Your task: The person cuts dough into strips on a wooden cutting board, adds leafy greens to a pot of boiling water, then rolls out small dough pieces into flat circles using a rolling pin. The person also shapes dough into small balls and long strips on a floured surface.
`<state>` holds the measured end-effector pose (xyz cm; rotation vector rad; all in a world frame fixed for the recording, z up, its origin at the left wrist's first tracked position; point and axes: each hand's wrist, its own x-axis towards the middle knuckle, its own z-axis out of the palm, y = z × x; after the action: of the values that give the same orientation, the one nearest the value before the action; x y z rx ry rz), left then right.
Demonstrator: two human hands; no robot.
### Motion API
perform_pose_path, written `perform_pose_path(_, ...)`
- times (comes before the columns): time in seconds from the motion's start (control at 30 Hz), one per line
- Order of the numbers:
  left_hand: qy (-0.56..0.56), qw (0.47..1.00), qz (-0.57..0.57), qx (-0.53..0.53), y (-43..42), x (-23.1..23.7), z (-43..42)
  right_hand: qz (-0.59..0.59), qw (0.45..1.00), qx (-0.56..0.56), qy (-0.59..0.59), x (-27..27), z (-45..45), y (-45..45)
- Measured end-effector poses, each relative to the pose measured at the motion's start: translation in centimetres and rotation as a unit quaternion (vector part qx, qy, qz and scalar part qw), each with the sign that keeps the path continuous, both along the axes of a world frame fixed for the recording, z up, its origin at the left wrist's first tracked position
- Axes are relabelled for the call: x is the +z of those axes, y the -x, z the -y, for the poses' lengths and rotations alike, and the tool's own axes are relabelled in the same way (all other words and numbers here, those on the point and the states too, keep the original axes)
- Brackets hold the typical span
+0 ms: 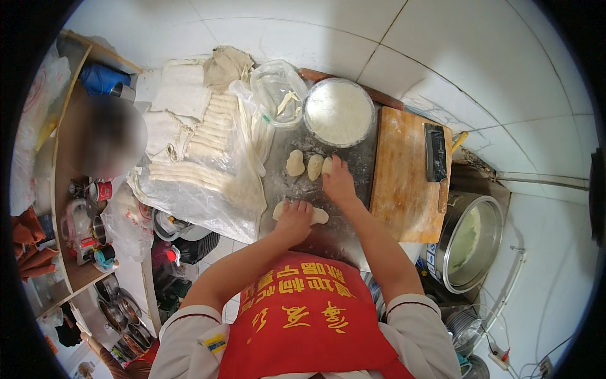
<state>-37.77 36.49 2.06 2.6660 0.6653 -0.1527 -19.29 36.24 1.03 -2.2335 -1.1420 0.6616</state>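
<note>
My left hand lies over the middle of a long dough roll near the front edge of the metal worktop; both ends of the roll show. Farther back, my right hand has its fingers on a small dough piece, the rightmost of a short row. Beside it sit an oval dough lump and another dough lump. Flour dusts the metal around them. Behind the row stands a round bowl of flour.
Right of the dough is a wooden board with a cleaver on it. To the left lie rows of dough strips with cloth and plastic sheet. A clear plastic-lined container stands behind. A large metal pot is at right. Another person's arm shows lower left.
</note>
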Motion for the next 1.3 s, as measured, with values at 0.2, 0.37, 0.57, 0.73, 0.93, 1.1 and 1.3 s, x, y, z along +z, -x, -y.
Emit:
perform_pose_path(0.2, -0.016, 0.997, 0.001, -0.077, 1.4, -0.3, -1.6, -0.024, 0.996, -0.062, -0.057, 0.5, 4.0, 0.9)
perform_pose_path(0.37, 0.020, 0.990, 0.107, -0.091, 0.6, 1.8, -0.7, -0.418, 0.866, -0.242, -0.132, 2.9, 7.8, 8.5)
perform_pose_path(0.57, 0.001, 0.997, 0.051, -0.050, 0.2, 4.6, 0.2, -0.485, 0.800, -0.342, -0.092, -1.0, 9.0, 9.4)
perform_pose_path(0.73, 0.051, 0.995, 0.001, -0.089, -1.0, 4.6, -0.5, -0.246, 0.926, -0.282, -0.058, 2.5, 8.5, 9.8)
perform_pose_path(0.93, 0.083, 0.990, -0.102, -0.060, -1.2, 3.9, -1.4, -0.165, 0.980, 0.108, -0.040, 2.7, 11.7, 8.3)
perform_pose_path(1.1, 0.158, 0.978, -0.123, 0.052, 2.1, 2.2, -2.6, -0.206, 0.975, -0.024, -0.074, 5.7, 5.7, 3.4)
perform_pose_path(1.3, 0.569, 0.711, 0.084, 0.404, 14.6, 3.3, -3.0, 0.066, 0.995, -0.033, -0.060, -1.6, 3.4, -2.3)
